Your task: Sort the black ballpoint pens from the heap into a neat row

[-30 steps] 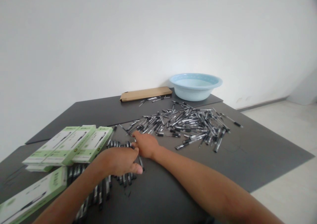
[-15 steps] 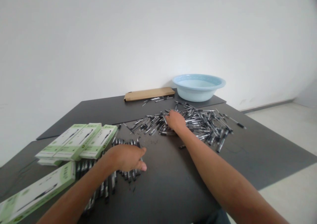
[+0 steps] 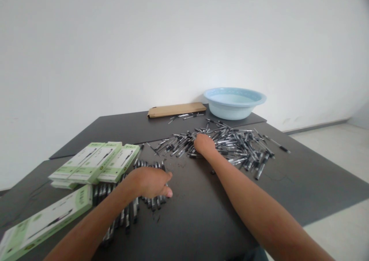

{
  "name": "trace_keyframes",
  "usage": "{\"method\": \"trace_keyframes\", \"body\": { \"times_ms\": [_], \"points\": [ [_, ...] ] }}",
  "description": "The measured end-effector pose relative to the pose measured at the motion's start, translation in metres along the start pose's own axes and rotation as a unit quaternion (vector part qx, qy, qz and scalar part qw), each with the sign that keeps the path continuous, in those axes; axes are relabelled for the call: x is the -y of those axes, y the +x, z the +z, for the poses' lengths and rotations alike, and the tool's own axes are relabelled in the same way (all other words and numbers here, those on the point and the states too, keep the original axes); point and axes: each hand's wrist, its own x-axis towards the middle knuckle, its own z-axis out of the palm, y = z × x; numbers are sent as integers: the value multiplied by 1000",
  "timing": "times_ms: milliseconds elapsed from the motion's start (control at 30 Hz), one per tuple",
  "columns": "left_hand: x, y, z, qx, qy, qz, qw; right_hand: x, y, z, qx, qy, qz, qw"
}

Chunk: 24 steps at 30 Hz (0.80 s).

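Note:
My left hand (image 3: 151,182) lies over a neat row of black-and-clear pens (image 3: 127,218), thumb and forefinger spread apart at the row's right end. My right hand (image 3: 204,143) is at the near left part of a loose heap of similar pens (image 3: 236,145). Its fingers are curled down into the heap, and the fingertips are hidden, so I cannot make out what they hold. Left of the row lie several white-and-green pen boxes (image 3: 96,159) side by side, some stacked. Another pen box (image 3: 49,220) lies nearer, its end close to the row.
A light blue basin (image 3: 235,113) stands at the back right of the dark table (image 3: 190,222). Beside it lies a flat brown cardboard piece (image 3: 177,109), with a few thin pen parts (image 3: 186,116) in front. The white wall rises behind.
My right hand has dropped slightly lower into the pen heap, its fingers now more hidden. My left hand stays over the row. The whole view has shifted a little.

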Motion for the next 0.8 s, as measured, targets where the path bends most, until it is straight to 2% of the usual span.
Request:
{"method": "trace_keyframes", "body": {
  "times_ms": [133,333,433,533,633,700,800],
  "points": [
    [0,-1,0,-2,7,-3,1000,-2,-2,-14,-41,33,2,999],
    [3,-4,0,3,18,7,1000,-8,-2,-57,-128,111,-38,985],
    [5,-5,0,4,18,9,1000,-10,-9,-60,-141,227,-78,960],
    [5,-3,0,5,18,6,1000,-7,-25,-42,-61,417,-105,901],
    [6,-1,-1,4,19,5,1000,4,-44,-20,33,533,-104,839],
    [8,0,-2,-4,15,11,1000,13,-56,-10,81,562,-121,814],
    [15,2,-4,-14,3,16,1000,27,-69,-4,145,560,-166,799]
  ]
}}
